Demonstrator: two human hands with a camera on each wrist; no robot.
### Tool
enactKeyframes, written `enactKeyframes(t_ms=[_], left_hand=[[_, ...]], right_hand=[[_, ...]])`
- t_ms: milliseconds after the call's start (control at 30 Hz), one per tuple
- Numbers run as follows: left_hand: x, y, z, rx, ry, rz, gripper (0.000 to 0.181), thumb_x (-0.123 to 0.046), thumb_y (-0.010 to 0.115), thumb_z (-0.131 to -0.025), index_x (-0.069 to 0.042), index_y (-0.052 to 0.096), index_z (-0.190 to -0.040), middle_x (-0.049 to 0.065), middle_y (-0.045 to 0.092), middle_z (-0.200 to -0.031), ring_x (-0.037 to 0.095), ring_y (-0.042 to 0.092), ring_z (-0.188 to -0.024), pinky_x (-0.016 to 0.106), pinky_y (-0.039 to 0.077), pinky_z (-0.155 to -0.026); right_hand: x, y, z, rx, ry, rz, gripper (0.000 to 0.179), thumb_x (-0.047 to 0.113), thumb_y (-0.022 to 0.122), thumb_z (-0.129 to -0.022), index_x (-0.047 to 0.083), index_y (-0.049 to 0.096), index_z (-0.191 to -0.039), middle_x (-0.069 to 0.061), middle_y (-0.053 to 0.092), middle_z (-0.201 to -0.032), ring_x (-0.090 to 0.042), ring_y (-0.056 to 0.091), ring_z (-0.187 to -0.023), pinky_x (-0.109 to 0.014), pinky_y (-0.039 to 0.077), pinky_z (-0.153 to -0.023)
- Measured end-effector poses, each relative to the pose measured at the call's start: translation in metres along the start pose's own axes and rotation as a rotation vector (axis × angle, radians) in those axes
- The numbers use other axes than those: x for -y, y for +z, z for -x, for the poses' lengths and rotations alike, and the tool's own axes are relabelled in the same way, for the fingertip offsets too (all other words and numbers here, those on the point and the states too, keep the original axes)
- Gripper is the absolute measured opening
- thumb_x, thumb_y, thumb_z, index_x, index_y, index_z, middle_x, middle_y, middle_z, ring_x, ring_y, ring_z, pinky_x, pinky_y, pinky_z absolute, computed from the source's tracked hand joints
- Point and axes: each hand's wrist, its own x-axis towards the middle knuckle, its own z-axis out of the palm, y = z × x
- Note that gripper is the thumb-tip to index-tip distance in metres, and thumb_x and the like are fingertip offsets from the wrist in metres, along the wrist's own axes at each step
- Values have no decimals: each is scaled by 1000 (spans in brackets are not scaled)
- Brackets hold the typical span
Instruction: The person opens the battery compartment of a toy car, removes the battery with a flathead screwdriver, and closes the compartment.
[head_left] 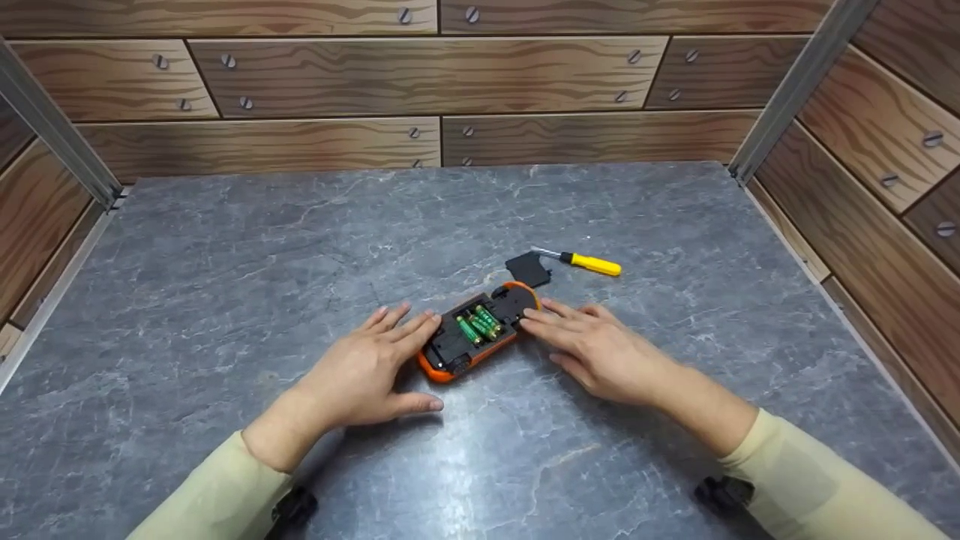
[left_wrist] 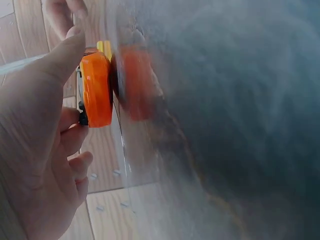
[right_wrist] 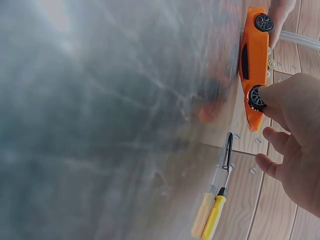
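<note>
An orange toy car (head_left: 448, 346) lies upside down on the table, its black underside facing up. Three green batteries (head_left: 480, 324) sit in the uncovered battery compartment. My left hand (head_left: 360, 375) has its fingertips at the car's near left end, thumb spread away over the table. Fairly straight fingers of my right hand (head_left: 611, 356) touch the opposite end. The right wrist view shows the car's side (right_wrist: 257, 60) with two wheels, my thumb by one of them. In the left wrist view the car's orange end (left_wrist: 97, 90) stands beside my fingers.
Just beyond the car lies a black battery cover (head_left: 529, 268). A yellow-handled screwdriver (head_left: 592, 264) rests with its tip by that cover. Wood-patterned panels (head_left: 427, 75) wall the grey marbled table (head_left: 300, 240) at the back and sides.
</note>
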Motion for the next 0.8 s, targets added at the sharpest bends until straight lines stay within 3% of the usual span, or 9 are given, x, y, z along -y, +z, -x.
enactKeyframes(t_ms=[300, 600, 800], left_hand=[[4, 4, -11, -19, -64, 112, 117, -76, 75, -83, -11, 29, -168, 12, 32, -171, 40, 25, -158, 52, 17, -130], [7, 12, -19, -32, -198, 342, 123, -67, 88, -74, -21, 26, -170, 8, 27, -173, 40, 22, -159, 65, 22, -124], [9, 16, -23, -75, -230, 458, 123, -60, 92, -73, -20, 28, -170, 11, 27, -173, 37, 25, -158, 59, 23, -126]], right_hand=[[8, 2, 7, 4, -6, -8, 58, 17, 67, -104, 13, 50, -160, -5, 48, -163, -32, 42, -152, -60, 41, -115], [14, 3, 10, 8, 0, -8, 58, 16, 68, -104, 14, 51, -159, -4, 48, -163, -31, 42, -151, -58, 42, -115], [16, 4, 11, -12, -26, -4, 56, 16, 68, -103, 12, 53, -157, -5, 49, -162, -32, 44, -150, -57, 44, -113]])
